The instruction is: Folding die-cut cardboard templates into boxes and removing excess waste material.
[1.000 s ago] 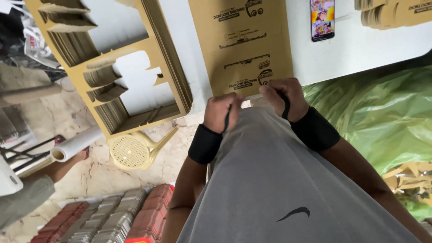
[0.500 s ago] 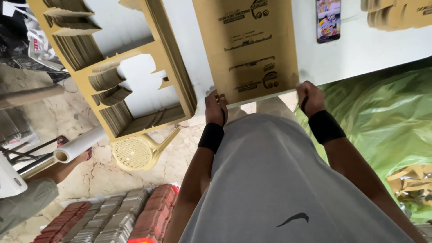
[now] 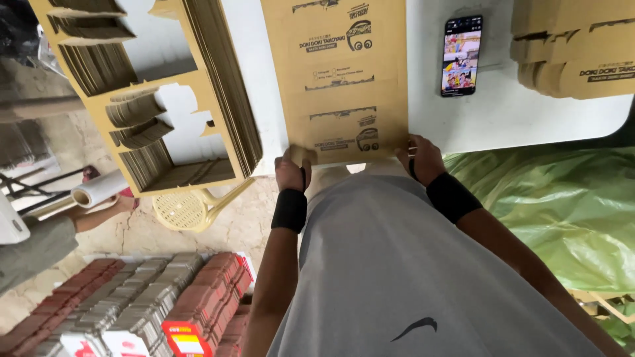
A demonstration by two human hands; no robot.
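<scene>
Brown flat carton blank [image 3: 340, 79] runs lengthwise away from me on the white table [image 3: 529, 119]; my left hand [image 3: 292, 170] and right hand [image 3: 422, 158] pinch its near corners, equally close.

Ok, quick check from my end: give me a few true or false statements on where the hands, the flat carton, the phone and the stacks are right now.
1. Both hands grip the near edge of the flat cardboard sheet: left hand, right hand. True.
2. The phone lies on the green plastic sheet. False: it lies on the white table, right of the flat sheet.
3. A stack of die-cut cardboard blanks sits left of the flat sheet. True.
4. The person's wrists are bare. False: each wears a black wristband.
5. The phone's screen is dark. False: it is lit.
</scene>
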